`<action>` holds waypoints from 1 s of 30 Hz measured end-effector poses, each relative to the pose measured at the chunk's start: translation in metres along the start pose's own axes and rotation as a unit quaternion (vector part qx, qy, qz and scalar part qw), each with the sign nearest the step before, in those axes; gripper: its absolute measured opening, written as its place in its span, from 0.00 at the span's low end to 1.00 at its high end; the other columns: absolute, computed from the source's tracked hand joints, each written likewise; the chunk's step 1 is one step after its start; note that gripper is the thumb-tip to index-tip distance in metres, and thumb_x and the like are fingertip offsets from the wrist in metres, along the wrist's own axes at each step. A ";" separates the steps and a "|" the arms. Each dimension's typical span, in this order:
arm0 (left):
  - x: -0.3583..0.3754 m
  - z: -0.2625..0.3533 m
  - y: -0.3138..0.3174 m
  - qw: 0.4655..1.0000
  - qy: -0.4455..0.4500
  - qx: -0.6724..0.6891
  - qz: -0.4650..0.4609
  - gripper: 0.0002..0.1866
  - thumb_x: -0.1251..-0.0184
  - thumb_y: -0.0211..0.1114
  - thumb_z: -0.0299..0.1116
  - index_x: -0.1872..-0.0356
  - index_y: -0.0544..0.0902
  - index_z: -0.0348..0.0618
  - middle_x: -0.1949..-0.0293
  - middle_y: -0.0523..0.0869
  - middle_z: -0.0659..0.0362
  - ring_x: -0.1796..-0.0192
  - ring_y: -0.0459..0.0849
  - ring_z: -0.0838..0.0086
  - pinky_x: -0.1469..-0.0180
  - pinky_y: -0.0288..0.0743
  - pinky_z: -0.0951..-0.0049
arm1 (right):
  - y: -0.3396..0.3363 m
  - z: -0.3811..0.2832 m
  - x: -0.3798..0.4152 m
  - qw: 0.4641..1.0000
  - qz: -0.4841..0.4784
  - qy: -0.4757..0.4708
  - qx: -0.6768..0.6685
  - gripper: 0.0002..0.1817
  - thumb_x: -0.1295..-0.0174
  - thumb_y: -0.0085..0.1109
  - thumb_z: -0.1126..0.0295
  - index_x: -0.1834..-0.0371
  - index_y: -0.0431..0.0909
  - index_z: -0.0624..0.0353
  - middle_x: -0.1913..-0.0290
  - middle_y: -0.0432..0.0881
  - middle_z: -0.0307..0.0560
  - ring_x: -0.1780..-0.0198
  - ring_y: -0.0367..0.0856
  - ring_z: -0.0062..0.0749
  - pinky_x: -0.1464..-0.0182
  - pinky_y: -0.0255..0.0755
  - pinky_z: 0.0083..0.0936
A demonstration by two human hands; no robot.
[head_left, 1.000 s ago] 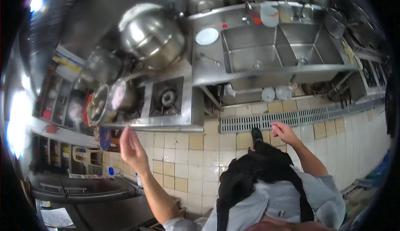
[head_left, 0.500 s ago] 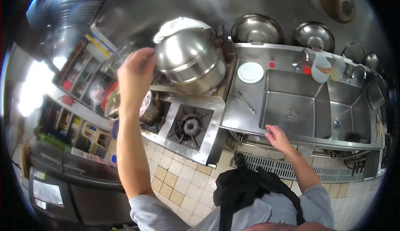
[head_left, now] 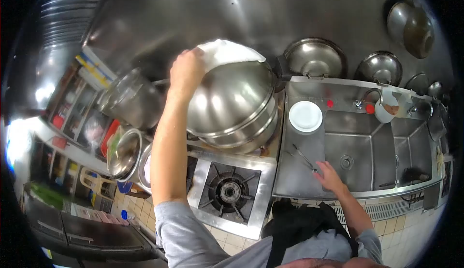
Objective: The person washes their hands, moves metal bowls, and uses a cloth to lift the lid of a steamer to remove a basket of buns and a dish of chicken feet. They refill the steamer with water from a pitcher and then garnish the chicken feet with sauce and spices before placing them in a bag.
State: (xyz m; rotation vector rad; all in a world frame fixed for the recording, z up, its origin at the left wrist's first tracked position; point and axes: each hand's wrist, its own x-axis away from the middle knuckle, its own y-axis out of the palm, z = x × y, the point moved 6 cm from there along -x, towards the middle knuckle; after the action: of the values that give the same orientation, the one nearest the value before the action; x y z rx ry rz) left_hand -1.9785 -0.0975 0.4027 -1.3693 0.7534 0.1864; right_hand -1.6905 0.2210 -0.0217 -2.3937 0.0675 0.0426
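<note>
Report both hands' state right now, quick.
Left hand: curled at the edge of the white cloth; its grip cannot be told.
Right hand: open, near the tongs; contact unclear.

The person wears a light grey shirt. Well behind the left hand, a short left sleeve ends in a plain, loosely creased edge around the arm. Farther back from the right hand, the matching right sleeve is grey too. Between the two sleeves — over the grey shirt front — lies a black apron, bunched in folds, with dark straps running up the chest.
</note>
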 end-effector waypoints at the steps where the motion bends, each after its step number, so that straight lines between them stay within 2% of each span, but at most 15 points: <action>1: -0.006 -0.010 -0.002 1.000 0.001 -0.007 0.012 0.18 0.35 0.67 0.39 0.46 0.84 0.46 0.49 0.86 0.48 0.45 0.85 0.51 0.43 0.79 0.56 | 0.011 0.010 -0.002 1.000 -0.007 0.002 0.028 0.30 0.36 0.64 0.64 0.33 0.70 0.64 0.38 0.74 0.63 0.36 0.74 0.57 0.34 0.69 0.42; 2: -0.010 -0.020 -0.006 1.000 0.001 -0.016 0.024 0.15 0.35 0.68 0.37 0.49 0.86 0.45 0.53 0.87 0.47 0.47 0.86 0.51 0.44 0.79 0.58 | 0.020 0.020 -0.006 0.998 -0.015 0.004 0.055 0.30 0.37 0.64 0.64 0.33 0.70 0.65 0.37 0.74 0.64 0.36 0.73 0.58 0.33 0.69 0.43; 3: -0.009 -0.024 -0.020 0.996 0.023 0.011 0.091 0.10 0.34 0.65 0.35 0.56 0.88 0.44 0.55 0.88 0.47 0.50 0.87 0.50 0.48 0.80 0.56 | 0.028 0.026 -0.011 0.998 -0.017 0.006 0.055 0.30 0.37 0.64 0.64 0.33 0.70 0.65 0.37 0.74 0.64 0.36 0.73 0.58 0.33 0.69 0.43; 5: -0.010 -0.036 -0.031 0.999 -0.020 -0.035 -0.036 0.11 0.33 0.64 0.36 0.55 0.89 0.44 0.53 0.88 0.47 0.51 0.88 0.53 0.48 0.81 0.57 | 0.048 0.037 -0.016 0.994 -0.053 0.003 0.095 0.34 0.39 0.66 0.64 0.31 0.67 0.66 0.35 0.71 0.65 0.33 0.70 0.60 0.32 0.67 0.42; 8: -0.016 -0.042 -0.028 0.992 -0.028 0.077 -0.100 0.14 0.35 0.66 0.39 0.51 0.89 0.48 0.51 0.88 0.47 0.48 0.86 0.52 0.44 0.80 0.58 | 0.065 0.043 -0.027 0.991 -0.060 -0.023 0.113 0.37 0.40 0.67 0.63 0.30 0.65 0.66 0.33 0.70 0.64 0.33 0.69 0.60 0.31 0.66 0.43; 11: -0.020 -0.051 -0.006 0.988 -0.043 -0.002 -0.147 0.18 0.39 0.70 0.40 0.51 0.89 0.45 0.52 0.88 0.46 0.50 0.87 0.52 0.44 0.80 0.60 | 0.068 0.041 -0.037 0.992 -0.049 -0.010 0.117 0.38 0.41 0.67 0.63 0.29 0.64 0.66 0.33 0.69 0.64 0.33 0.70 0.60 0.31 0.66 0.44; 15: -0.029 -0.046 -0.014 0.990 -0.047 0.058 -0.116 0.22 0.41 0.72 0.43 0.49 0.88 0.41 0.53 0.89 0.45 0.47 0.87 0.53 0.41 0.79 0.60 | 0.072 0.041 -0.044 0.989 -0.038 0.003 0.146 0.37 0.42 0.67 0.64 0.30 0.65 0.66 0.35 0.72 0.64 0.35 0.71 0.61 0.32 0.67 0.45; 17: -0.037 -0.045 -0.011 0.993 -0.016 0.057 -0.103 0.25 0.41 0.72 0.48 0.45 0.87 0.46 0.54 0.90 0.45 0.48 0.89 0.55 0.43 0.79 0.62 | 0.077 0.051 -0.050 0.987 -0.055 0.029 0.149 0.36 0.43 0.67 0.66 0.31 0.66 0.66 0.38 0.75 0.64 0.37 0.73 0.61 0.34 0.68 0.46; 19: -0.038 -0.033 -0.007 0.986 -0.071 0.084 -0.127 0.25 0.38 0.69 0.49 0.46 0.87 0.44 0.50 0.88 0.45 0.43 0.85 0.52 0.38 0.77 0.60 | 0.082 0.058 -0.060 0.988 -0.041 0.019 0.145 0.36 0.43 0.67 0.66 0.31 0.67 0.66 0.40 0.76 0.63 0.38 0.74 0.61 0.35 0.69 0.46; 23: -0.056 -0.040 0.028 0.983 -0.054 0.009 -0.177 0.39 0.46 0.73 0.58 0.38 0.82 0.41 0.41 0.85 0.44 0.42 0.86 0.56 0.37 0.77 0.62 | 0.087 0.064 -0.068 0.992 -0.038 0.023 0.117 0.31 0.43 0.63 0.67 0.35 0.70 0.61 0.43 0.77 0.63 0.39 0.76 0.60 0.38 0.71 0.48; 24: -0.063 -0.050 0.040 0.973 -0.093 0.044 -0.205 0.46 0.52 0.76 0.59 0.35 0.79 0.37 0.40 0.84 0.45 0.43 0.86 0.59 0.36 0.76 0.63 | 0.085 0.062 -0.070 0.992 -0.038 0.031 0.117 0.31 0.43 0.63 0.67 0.35 0.70 0.61 0.43 0.77 0.63 0.39 0.76 0.60 0.38 0.71 0.48; 27: -0.069 -0.054 0.054 0.952 -0.132 0.126 -0.246 0.45 0.53 0.76 0.55 0.36 0.78 0.33 0.46 0.87 0.45 0.50 0.89 0.59 0.47 0.83 0.66 | 0.088 0.078 -0.053 0.992 -0.065 0.055 0.095 0.27 0.44 0.62 0.68 0.38 0.74 0.59 0.46 0.79 0.66 0.41 0.77 0.62 0.39 0.72 0.49; 28: -0.072 -0.055 0.056 0.957 -0.133 0.120 -0.229 0.43 0.54 0.75 0.54 0.39 0.81 0.33 0.50 0.88 0.45 0.54 0.90 0.60 0.54 0.85 0.67 | 0.089 0.089 -0.052 0.996 -0.043 0.045 0.066 0.25 0.43 0.61 0.70 0.40 0.74 0.59 0.52 0.81 0.61 0.50 0.80 0.57 0.48 0.75 0.44; 29: -0.067 -0.051 0.054 0.956 -0.135 0.119 -0.230 0.43 0.54 0.75 0.54 0.39 0.81 0.33 0.50 0.88 0.45 0.54 0.90 0.60 0.54 0.85 0.67 | 0.088 0.091 -0.050 0.999 -0.023 0.033 0.037 0.23 0.43 0.59 0.72 0.41 0.75 0.60 0.57 0.82 0.56 0.60 0.83 0.52 0.57 0.78 0.40; 30: -0.064 -0.047 0.048 0.965 -0.135 0.107 -0.198 0.42 0.54 0.75 0.53 0.40 0.82 0.33 0.51 0.89 0.44 0.54 0.90 0.61 0.54 0.85 0.67 | 0.086 0.093 -0.044 0.999 -0.025 0.030 0.037 0.23 0.43 0.59 0.72 0.41 0.75 0.60 0.57 0.82 0.56 0.60 0.83 0.52 0.57 0.78 0.40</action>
State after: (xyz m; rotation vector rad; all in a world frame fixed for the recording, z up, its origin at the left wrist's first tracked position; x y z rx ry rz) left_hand -2.0700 -0.1108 0.4001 -1.2284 0.2530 -0.0262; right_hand -1.7408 0.2224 -0.1463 -2.3219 0.0360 -0.0550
